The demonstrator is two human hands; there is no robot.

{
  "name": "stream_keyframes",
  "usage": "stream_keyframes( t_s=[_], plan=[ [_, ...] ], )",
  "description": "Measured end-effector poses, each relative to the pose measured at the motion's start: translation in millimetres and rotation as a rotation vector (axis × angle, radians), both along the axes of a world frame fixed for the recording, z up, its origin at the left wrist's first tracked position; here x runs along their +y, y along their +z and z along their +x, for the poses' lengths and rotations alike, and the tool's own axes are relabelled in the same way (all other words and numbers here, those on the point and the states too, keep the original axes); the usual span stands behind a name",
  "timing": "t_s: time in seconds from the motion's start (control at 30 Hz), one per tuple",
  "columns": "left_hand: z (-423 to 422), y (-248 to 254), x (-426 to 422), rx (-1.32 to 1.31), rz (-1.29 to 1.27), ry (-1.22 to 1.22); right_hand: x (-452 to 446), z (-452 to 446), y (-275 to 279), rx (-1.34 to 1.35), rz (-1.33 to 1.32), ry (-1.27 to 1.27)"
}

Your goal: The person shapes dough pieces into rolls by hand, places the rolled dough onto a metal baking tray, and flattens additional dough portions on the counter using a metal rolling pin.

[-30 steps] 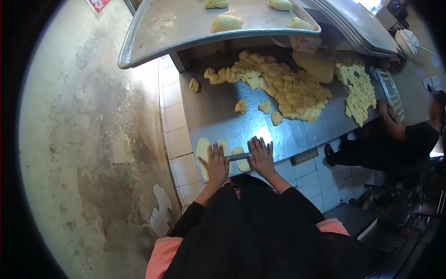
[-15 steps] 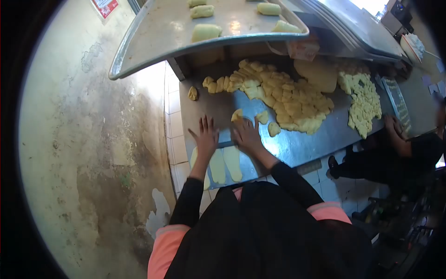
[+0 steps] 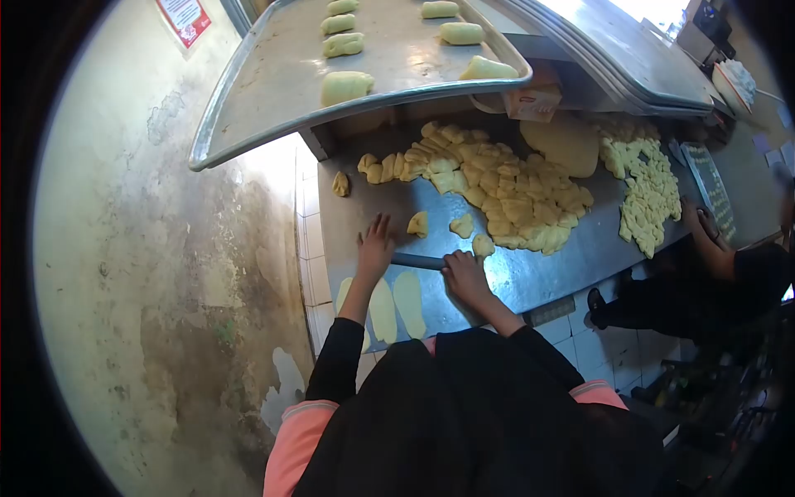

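Note:
A dark rolling pin [image 3: 416, 261] lies crosswise on the metal table between my hands. My left hand [image 3: 375, 245] rests at its left end, palm over the pin and fingers stretched forward. My right hand [image 3: 466, 277] has its fingers curled over the right end. Close to my body lie flattened dough strips, one of them a long pale strip [image 3: 408, 305]. Beyond the pin sit three small dough pieces: a left one [image 3: 418, 224], a middle one [image 3: 462, 224] and a right one [image 3: 483, 245].
A large mass of dough pieces [image 3: 505, 186] spreads over the metal table [image 3: 546, 269], with another dough pile [image 3: 646, 190] farther right. Overhead juts a baking tray [image 3: 389, 74] with rolled dough. A stained wall [image 3: 190, 290] stands left. At the right edge is another person's arm [image 3: 708, 240].
My right hand has drawn back toward me and its fingers have closed over the pin. The fingers of my left hand are less spread. More of the pin shows between my hands.

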State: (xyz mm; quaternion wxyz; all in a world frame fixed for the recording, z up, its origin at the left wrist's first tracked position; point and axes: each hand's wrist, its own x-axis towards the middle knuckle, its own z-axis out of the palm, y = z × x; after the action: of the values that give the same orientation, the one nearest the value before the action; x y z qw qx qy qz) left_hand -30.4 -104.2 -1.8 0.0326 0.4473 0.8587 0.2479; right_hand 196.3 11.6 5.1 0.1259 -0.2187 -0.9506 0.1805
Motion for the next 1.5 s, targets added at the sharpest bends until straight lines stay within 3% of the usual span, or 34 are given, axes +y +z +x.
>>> stream_keyframes(
  t_s=[0.07, 0.23, 0.37, 0.47, 0.53, 0.57, 0.63, 0.7, 0.77, 0.9, 0.97, 1.07, 1.13, 1.2, 1.27, 1.37, 1.4, 1.47, 1.5],
  plan=[
    [-8, -1, 19, -0.174, 0.25, -0.016, 8, 29, 3, -0.006, -0.048, -0.094],
    [28, 12, 59, 0.05, -0.003, -0.167, 19, 113, -7, 0.028, -0.03, -0.339],
    [26, -32, 78, 0.128, -0.051, -0.207, 23, 160, -20, 0.125, -0.134, -0.539],
    [30, -37, 74, -0.016, 0.003, -0.182, 28, 174, -25, 0.219, -0.223, -0.614],
    [52, -22, 53, -0.187, 0.212, -0.154, 30, 176, -26, 0.257, -0.262, -0.638],
    [68, -4, 38, -0.27, 0.314, -0.139, 30, 175, -27, 0.292, -0.286, -0.632],
    [102, 12, 11, -0.264, 0.189, -0.136, 31, 170, -27, 0.358, -0.34, -0.619],
    [138, -11, -14, -0.179, 0.155, -0.19, 27, 159, -24, 0.411, -0.241, -0.557],
    [167, 0, -33, -0.295, -0.054, -0.241, 19, 148, -11, 0.334, -0.429, -0.561],
    [186, -9, -42, -0.424, -0.097, -0.168, 8, 127, -19, 0.366, -0.571, -0.431],
    [184, -14, -51, -0.347, -0.017, -0.19, 2, 118, -10, 0.297, -0.479, -0.362],
    [175, 5, -66, -0.301, 0.116, -0.152, -5, 106, 3, 0.141, -0.547, -0.35],
    [164, 25, -78, -0.566, 0.27, 0.06, -6, 97, 2, 0.051, -0.415, -0.335],
    [153, 44, -86, -0.624, 0.392, 0.207, -7, 86, 0, 0.01, -0.295, -0.268],
    [140, 52, -89, -0.551, 0.489, 0.286, -8, 74, 8, -0.024, -0.234, -0.157],
    [118, 45, -82, -0.022, 0.36, 0.112, -14, 57, 8, -0.068, -0.186, -0.045],
    [111, 35, -79, -0.05, 0.221, 0.06, -16, 54, 4, -0.024, -0.146, -0.027],
    [110, 14, -76, 0.143, 0.027, -0.022, -20, 47, -5, 0.061, -0.066, 0.009],
    [111, 4, -74, 0.237, -0.069, -0.064, -24, 48, -5, -0.046, 0.04, -0.012]
  ],
)
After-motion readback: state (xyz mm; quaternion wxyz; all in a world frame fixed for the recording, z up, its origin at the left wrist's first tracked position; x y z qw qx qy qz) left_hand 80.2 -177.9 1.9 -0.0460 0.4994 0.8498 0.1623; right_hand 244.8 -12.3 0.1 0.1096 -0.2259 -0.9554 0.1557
